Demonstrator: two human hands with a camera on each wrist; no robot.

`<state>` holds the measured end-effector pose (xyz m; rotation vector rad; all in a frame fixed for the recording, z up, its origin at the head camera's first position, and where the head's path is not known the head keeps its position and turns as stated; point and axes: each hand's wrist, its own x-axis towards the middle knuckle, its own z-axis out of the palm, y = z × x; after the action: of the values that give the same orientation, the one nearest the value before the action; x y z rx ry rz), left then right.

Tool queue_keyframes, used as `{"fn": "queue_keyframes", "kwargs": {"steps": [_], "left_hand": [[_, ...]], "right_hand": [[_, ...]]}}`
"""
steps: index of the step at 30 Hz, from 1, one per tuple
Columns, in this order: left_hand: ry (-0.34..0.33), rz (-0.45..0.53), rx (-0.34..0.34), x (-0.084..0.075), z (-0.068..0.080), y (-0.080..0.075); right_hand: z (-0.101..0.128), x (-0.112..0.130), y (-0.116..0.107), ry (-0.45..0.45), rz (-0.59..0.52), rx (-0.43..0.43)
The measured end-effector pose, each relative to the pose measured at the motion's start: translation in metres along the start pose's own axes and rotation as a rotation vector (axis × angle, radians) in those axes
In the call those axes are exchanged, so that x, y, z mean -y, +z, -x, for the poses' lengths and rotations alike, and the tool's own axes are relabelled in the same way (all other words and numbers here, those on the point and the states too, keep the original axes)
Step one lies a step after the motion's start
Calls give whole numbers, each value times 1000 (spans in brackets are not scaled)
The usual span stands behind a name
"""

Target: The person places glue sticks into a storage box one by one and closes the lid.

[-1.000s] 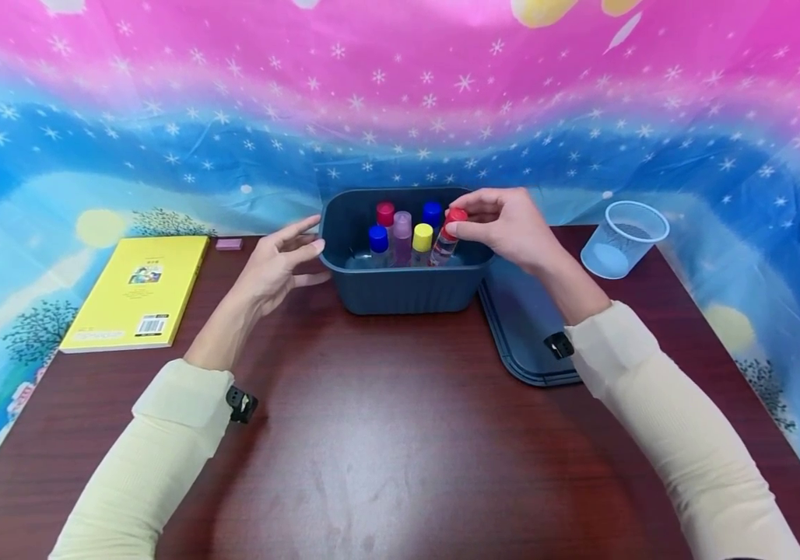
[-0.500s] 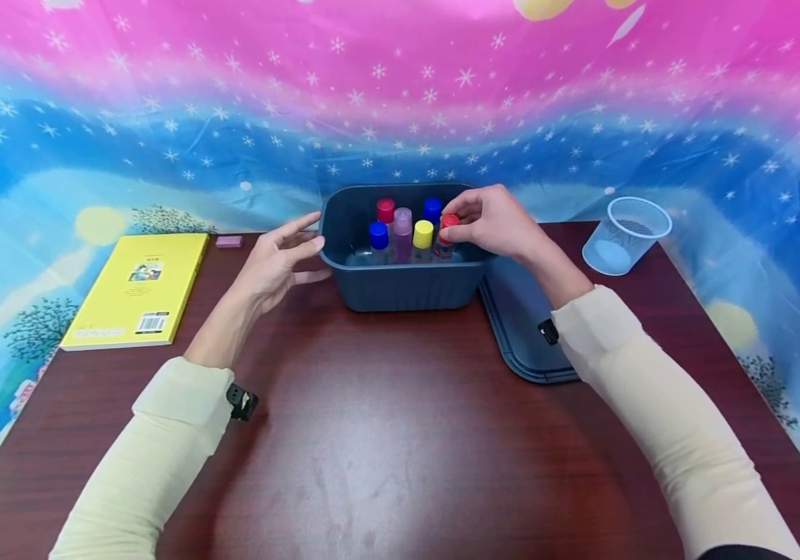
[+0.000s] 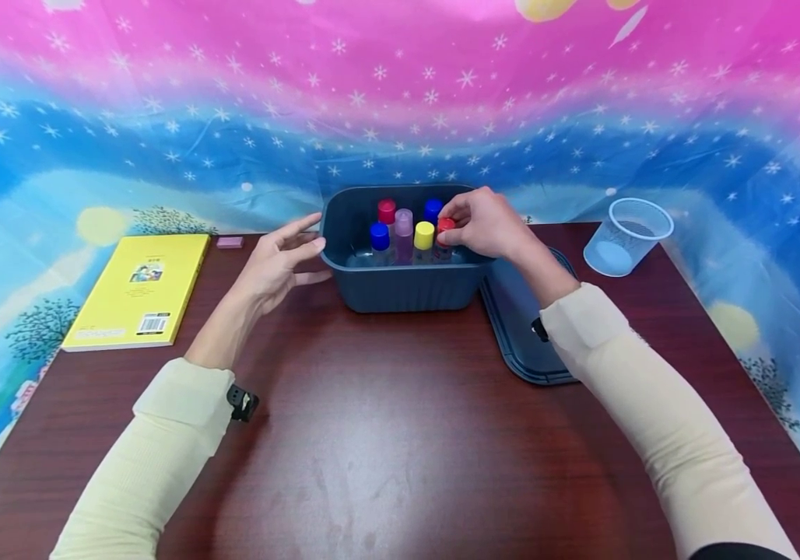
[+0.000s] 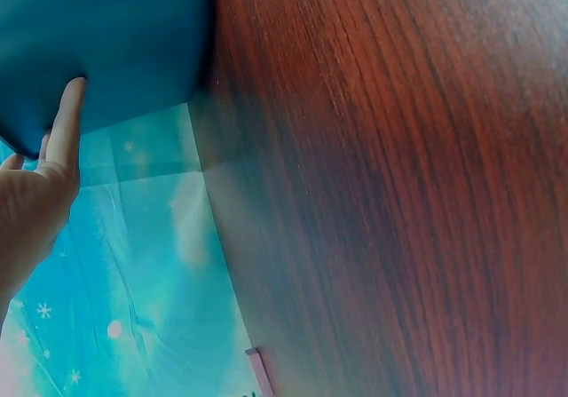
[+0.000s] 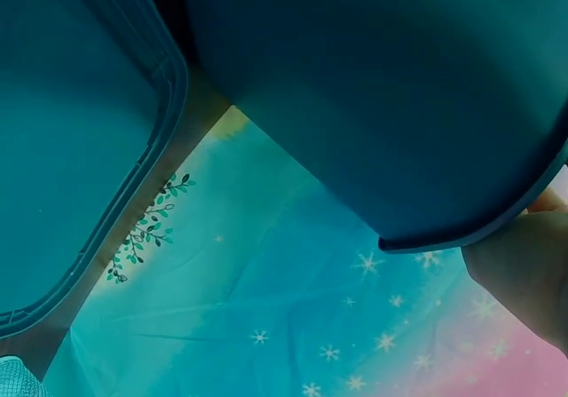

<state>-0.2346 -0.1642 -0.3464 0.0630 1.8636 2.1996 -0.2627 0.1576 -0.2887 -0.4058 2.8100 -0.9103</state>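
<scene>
Pinching the red cap of a bottle [image 3: 444, 233], the right hand [image 3: 487, 225] reaches over the bin's [image 3: 400, 288] right rim; the bottle stands inside beside the yellow-capped one [image 3: 423, 237]. Left hand [image 3: 277, 260], fingers straight and spread, rests against the bin's left wall.

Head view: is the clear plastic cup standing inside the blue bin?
No, the clear plastic cup lies on the table, right of the blue bin.
</scene>
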Motion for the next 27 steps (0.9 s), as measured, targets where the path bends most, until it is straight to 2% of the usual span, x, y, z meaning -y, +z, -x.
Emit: {"fn": "queue_keyframes", "kwargs": {"steps": [8, 19, 27], "left_hand": [[-4, 1, 9, 0, 1, 0], [-6, 12, 10, -1, 1, 1], [-11, 7, 6, -2, 2, 1]], "right_hand": [[-2, 4, 2, 44, 25, 7], [-3, 4, 5, 37, 99, 18], [-1, 3, 1, 39, 48, -5]]}}
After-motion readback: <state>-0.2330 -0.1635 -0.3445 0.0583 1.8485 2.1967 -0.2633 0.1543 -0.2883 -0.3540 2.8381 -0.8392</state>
